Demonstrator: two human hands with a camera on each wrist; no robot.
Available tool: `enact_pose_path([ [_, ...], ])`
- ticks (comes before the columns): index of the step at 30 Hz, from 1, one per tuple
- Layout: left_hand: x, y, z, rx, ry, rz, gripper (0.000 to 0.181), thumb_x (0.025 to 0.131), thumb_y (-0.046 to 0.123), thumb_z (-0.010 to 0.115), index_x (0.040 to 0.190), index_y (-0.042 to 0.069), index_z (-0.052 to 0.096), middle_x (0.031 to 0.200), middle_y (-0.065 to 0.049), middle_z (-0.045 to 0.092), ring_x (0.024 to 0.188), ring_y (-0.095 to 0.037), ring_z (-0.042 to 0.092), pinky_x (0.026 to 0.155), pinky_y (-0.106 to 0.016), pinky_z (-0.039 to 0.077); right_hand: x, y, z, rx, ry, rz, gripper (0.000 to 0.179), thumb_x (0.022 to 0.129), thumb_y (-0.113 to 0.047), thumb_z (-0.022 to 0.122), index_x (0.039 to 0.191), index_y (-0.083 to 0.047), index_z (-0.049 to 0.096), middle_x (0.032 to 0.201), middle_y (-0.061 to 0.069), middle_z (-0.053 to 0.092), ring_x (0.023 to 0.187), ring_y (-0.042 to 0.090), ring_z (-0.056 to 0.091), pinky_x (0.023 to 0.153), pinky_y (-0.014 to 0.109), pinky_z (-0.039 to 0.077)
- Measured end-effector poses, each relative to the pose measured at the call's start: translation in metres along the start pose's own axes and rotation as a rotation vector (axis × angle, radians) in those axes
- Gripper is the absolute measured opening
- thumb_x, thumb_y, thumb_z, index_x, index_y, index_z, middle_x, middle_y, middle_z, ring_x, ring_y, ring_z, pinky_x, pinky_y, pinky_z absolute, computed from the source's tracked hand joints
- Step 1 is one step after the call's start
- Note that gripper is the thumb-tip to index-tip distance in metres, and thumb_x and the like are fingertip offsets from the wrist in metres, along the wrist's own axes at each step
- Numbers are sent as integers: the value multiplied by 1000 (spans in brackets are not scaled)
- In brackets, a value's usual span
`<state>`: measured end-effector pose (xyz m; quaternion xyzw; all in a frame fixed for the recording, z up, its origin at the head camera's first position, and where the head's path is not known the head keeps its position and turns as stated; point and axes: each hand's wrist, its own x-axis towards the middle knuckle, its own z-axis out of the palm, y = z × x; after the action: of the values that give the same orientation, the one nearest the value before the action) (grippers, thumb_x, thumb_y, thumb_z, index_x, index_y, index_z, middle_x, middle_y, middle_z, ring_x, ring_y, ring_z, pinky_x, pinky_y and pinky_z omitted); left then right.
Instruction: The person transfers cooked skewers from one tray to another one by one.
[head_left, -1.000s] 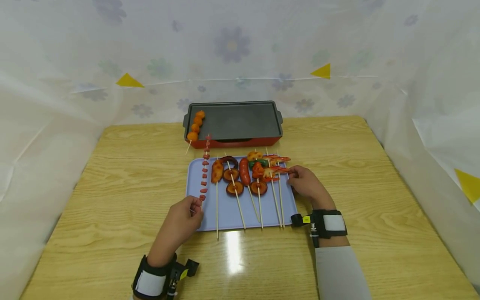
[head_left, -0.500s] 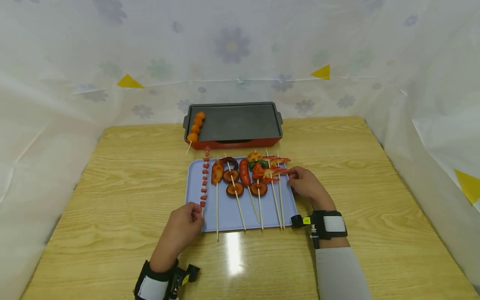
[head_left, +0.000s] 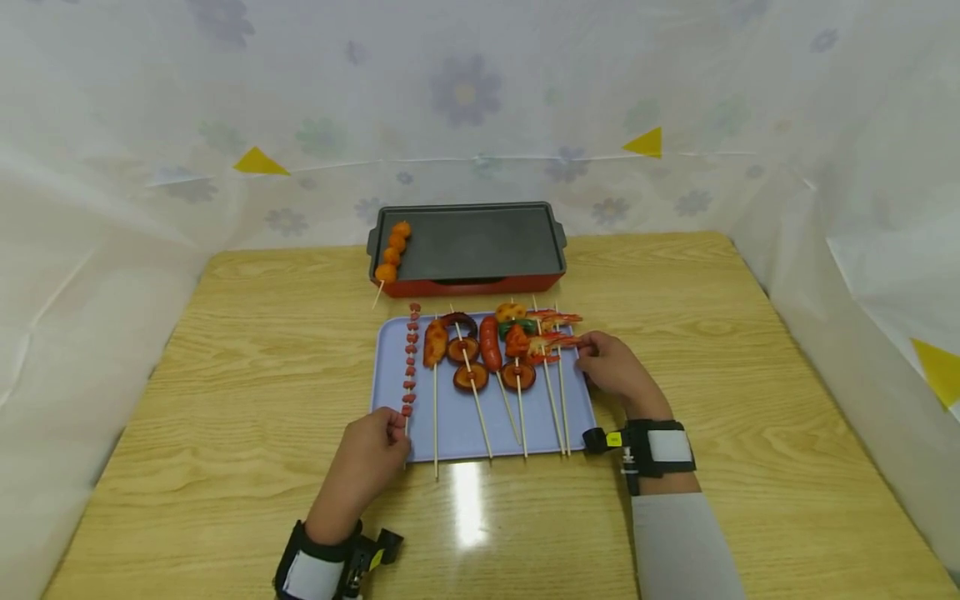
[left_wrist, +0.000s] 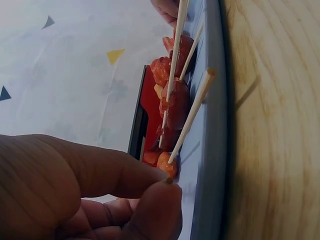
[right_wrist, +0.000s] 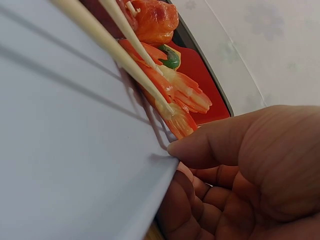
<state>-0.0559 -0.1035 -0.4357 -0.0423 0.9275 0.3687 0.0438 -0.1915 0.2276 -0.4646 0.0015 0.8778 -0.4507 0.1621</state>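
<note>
My left hand [head_left: 370, 450] pinches the lower stick of a skewer of small red meat pieces [head_left: 409, 371] between thumb and forefinger. That skewer lies along the left side of the lilac tray [head_left: 457, 437]; whether it touches the tray I cannot tell. In the left wrist view only the stick's end [left_wrist: 168, 180] shows at the fingertips. At the tray's right edge, my right hand [head_left: 615, 367] grips the rim, thumb on top and fingers below. Beside it lie shrimp skewers [right_wrist: 182, 95]. A sausage skewer [head_left: 490, 343] and mushroom slices [head_left: 470, 377] on sticks lie mid-tray.
Behind the tray stands a red grill with a dark flat plate [head_left: 480, 242]. A skewer of orange balls [head_left: 392, 252] lies on its left end, stick jutting over the front. Both rest on a wooden table [head_left: 247, 375], with patterned sheeting [head_left: 465, 92] behind it.
My left hand has drawn the meat skewer back toward me; its tip has moved from the grill's front edge to the tray's far edge. The right hand stays on the tray rim.
</note>
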Motion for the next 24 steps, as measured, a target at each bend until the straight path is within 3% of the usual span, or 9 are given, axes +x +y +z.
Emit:
enact_pose_path([
  [12, -2, -2, 1, 2, -23, 7, 9, 79, 0, 59, 87, -2, 61, 69, -6, 56, 57, -14, 47, 48, -29, 42, 1, 0, 0, -49, 4, -11, 30, 88, -7, 52, 116, 3, 51, 93, 15, 49, 77, 24, 50, 61, 32, 44],
  [24, -3, -2, 3, 26, -37, 4, 9, 75, 1, 61, 83, 0, 60, 68, -5, 55, 57, -14, 46, 48, -28, 41, 1, -2, -1, -19, -6, 1, 31, 87, -7, 52, 116, 3, 50, 93, 15, 49, 75, 23, 50, 61, 31, 44],
])
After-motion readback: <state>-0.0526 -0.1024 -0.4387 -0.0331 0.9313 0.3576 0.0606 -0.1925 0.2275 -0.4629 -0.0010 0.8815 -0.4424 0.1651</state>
